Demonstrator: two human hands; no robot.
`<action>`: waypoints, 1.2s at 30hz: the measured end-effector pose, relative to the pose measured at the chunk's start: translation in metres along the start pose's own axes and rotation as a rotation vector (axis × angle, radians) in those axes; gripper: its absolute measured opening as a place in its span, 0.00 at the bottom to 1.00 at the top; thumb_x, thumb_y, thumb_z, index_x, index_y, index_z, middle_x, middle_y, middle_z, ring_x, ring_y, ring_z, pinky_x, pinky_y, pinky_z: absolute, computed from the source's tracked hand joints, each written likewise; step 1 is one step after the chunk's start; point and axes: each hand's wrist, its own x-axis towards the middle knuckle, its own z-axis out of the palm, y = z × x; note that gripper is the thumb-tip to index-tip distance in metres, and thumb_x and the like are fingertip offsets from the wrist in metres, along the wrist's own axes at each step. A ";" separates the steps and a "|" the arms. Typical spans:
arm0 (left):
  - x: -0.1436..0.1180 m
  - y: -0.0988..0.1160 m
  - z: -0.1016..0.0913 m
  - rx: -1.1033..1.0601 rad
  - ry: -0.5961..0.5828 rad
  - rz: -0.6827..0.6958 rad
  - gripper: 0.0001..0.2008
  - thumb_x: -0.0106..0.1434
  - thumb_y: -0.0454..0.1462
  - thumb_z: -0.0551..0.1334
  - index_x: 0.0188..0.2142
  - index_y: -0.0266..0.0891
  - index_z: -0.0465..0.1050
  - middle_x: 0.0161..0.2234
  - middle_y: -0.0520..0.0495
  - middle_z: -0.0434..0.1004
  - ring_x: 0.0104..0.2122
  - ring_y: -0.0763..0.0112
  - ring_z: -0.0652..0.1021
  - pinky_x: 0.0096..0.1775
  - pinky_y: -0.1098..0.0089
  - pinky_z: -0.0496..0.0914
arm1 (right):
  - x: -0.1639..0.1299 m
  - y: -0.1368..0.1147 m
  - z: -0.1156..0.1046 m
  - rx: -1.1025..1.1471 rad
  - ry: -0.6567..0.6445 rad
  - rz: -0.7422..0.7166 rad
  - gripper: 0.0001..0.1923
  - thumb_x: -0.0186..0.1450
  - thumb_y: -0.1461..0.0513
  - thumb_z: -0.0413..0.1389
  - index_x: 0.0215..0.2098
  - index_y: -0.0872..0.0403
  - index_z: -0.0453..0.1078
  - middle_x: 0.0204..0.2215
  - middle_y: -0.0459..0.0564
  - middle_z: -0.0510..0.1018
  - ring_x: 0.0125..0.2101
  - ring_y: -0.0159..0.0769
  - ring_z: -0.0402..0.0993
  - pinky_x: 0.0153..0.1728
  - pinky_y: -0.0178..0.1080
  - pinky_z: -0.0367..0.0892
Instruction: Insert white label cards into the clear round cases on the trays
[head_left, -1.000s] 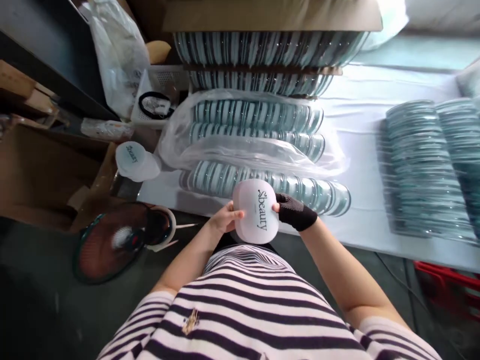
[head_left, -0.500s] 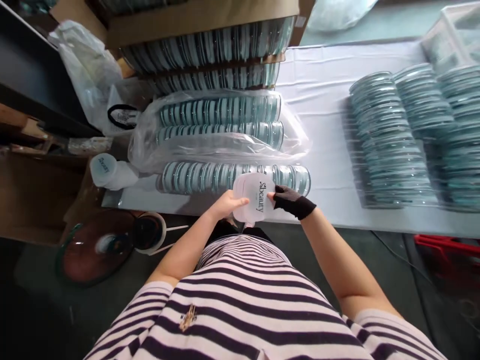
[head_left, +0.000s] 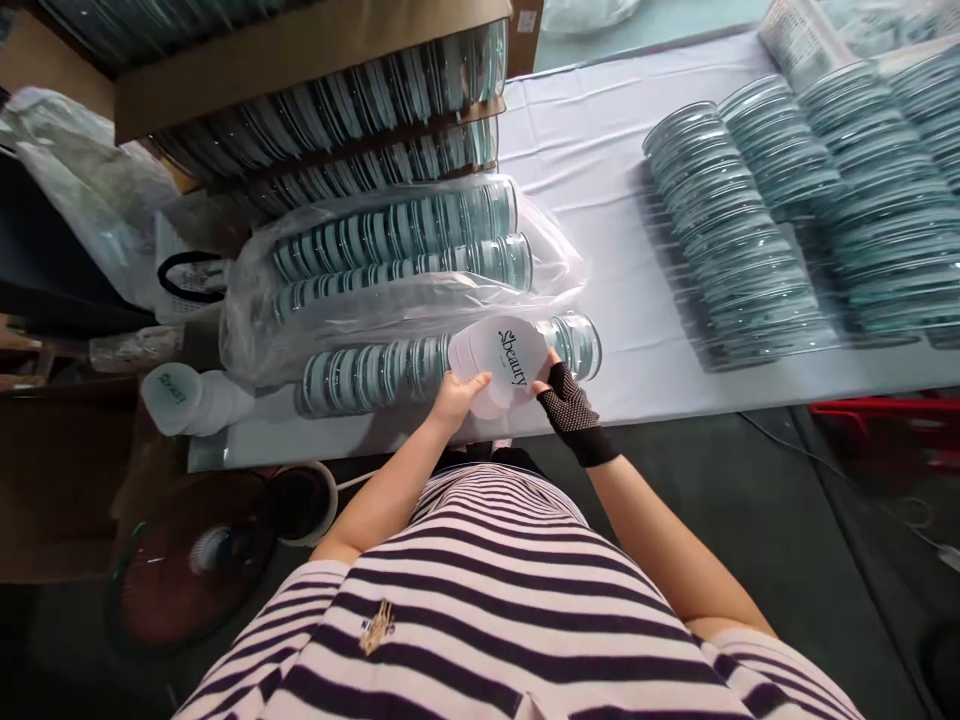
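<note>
Head view, frame centre: my bare left hand (head_left: 459,395) and gloved right hand (head_left: 564,397) both grip the white pouch (head_left: 496,362), fingers closed on its edges, above the row of discs (head_left: 375,368).

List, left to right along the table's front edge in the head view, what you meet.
White stack with teal print → row of clear round lids lying on its side → left hand → white beauty pouch → gloved right hand → leaning stacks of clear lids.

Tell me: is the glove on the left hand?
No, the black glove is on the right hand; the left hand is bare.
</note>
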 end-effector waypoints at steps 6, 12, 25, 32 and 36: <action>0.007 -0.008 -0.003 -0.021 0.013 -0.023 0.25 0.44 0.45 0.77 0.40 0.34 0.81 0.40 0.39 0.84 0.44 0.51 0.81 0.50 0.54 0.74 | -0.018 -0.011 0.045 -0.096 0.205 -0.116 0.32 0.63 0.50 0.54 0.63 0.52 0.63 0.61 0.58 0.70 0.61 0.47 0.66 0.60 0.47 0.66; 0.012 -0.020 0.000 -0.204 0.006 -0.156 0.21 0.46 0.40 0.77 0.40 0.37 0.79 0.42 0.42 0.84 0.46 0.56 0.81 0.51 0.60 0.75 | -0.006 0.012 0.016 0.093 0.606 0.237 0.29 0.63 0.47 0.49 0.55 0.56 0.67 0.45 0.59 0.79 0.37 0.44 0.77 0.35 0.44 0.75; 0.134 -0.014 0.164 -0.541 -0.220 -0.331 0.18 0.68 0.35 0.60 0.56 0.36 0.72 0.54 0.42 0.78 0.61 0.62 0.71 0.59 0.63 0.70 | -0.050 0.067 -0.072 -0.938 0.420 0.185 0.24 0.71 0.54 0.41 0.41 0.56 0.76 0.34 0.58 0.82 0.35 0.42 0.75 0.33 0.36 0.58; 0.149 -0.039 0.158 -0.447 -0.092 -0.409 0.18 0.65 0.36 0.65 0.55 0.37 0.73 0.54 0.43 0.79 0.60 0.64 0.73 0.58 0.68 0.71 | -0.025 0.047 -0.101 -1.017 0.294 0.236 0.21 0.70 0.54 0.43 0.41 0.54 0.76 0.33 0.55 0.82 0.31 0.39 0.74 0.28 0.37 0.49; 0.145 -0.038 0.158 -0.428 -0.113 -0.402 0.19 0.64 0.36 0.66 0.55 0.37 0.73 0.53 0.42 0.79 0.60 0.61 0.73 0.58 0.64 0.71 | -0.016 0.040 -0.103 -1.038 0.228 0.224 0.20 0.71 0.54 0.43 0.41 0.53 0.75 0.33 0.54 0.82 0.32 0.40 0.75 0.29 0.37 0.50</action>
